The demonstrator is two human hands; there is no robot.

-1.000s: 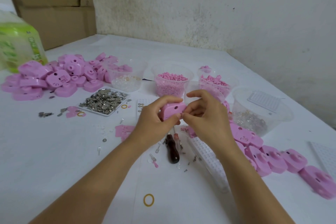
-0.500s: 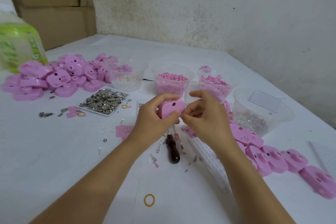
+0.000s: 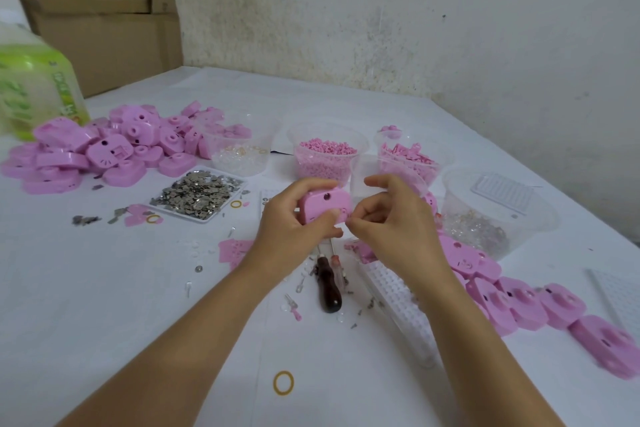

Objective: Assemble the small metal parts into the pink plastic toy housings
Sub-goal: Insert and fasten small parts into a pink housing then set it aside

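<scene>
My left hand (image 3: 291, 222) grips a pink toy housing (image 3: 325, 206) above the table's middle, thumb on its front and fingers over the top. My right hand (image 3: 391, 222) sits just right of it, thumb and forefinger pinched at the housing's lower right corner; whatever they hold is too small to make out. A white tray of small metal parts (image 3: 199, 193) lies to the left. A heap of pink housings (image 3: 104, 149) lies at far left, and a row of housings (image 3: 519, 298) runs along the right.
Clear tubs stand behind my hands: pink pellets (image 3: 325, 156), pink pieces (image 3: 405, 156), clear bits (image 3: 239, 152), and a large tub (image 3: 491, 215). A dark-handled screwdriver (image 3: 327, 284) and a white grid tray (image 3: 394, 295) lie below my hands. Cardboard boxes (image 3: 104, 10) stand at back left.
Both hands have lifted the housing slightly and tilted it so its face with the dark hole shows. My right fingers moved to its lower right corner.
</scene>
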